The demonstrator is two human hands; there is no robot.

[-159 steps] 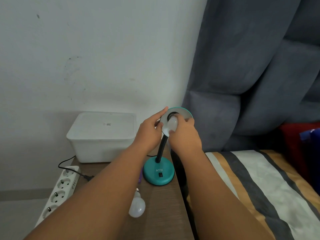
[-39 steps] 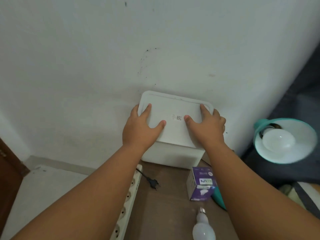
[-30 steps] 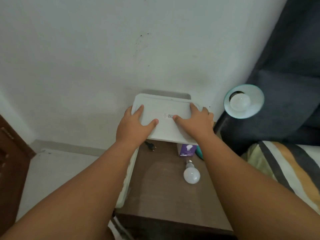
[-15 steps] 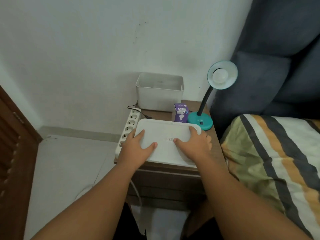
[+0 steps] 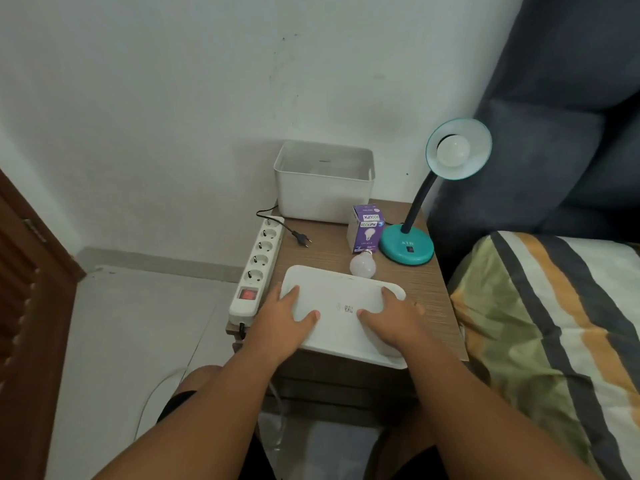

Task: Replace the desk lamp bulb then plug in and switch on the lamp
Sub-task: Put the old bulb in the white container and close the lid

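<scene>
A teal desk lamp (image 5: pixel 408 249) stands at the back right of the wooden bedside table (image 5: pixel 429 292), a white bulb (image 5: pixel 453 152) seated in its shade. A loose white bulb (image 5: pixel 362 264) lies on the table beside a purple bulb box (image 5: pixel 366 227). The lamp's black plug (image 5: pixel 302 239) lies unplugged next to a white power strip (image 5: pixel 258 268) whose red switch glows. My left hand (image 5: pixel 282 320) and my right hand (image 5: pixel 394 318) hold a white lid (image 5: pixel 341 303) flat at the table's front edge.
An open white storage box (image 5: pixel 323 181) sits against the wall behind the plug. A striped bed (image 5: pixel 554 323) and dark curtain (image 5: pixel 568 98) lie to the right, a wooden door (image 5: pixel 24 289) to the left. My knees are below the table.
Both hands lifted the lid off the white box and brought it to the table's front. Earlier my hands were at the lamp shade with the bulb.
</scene>
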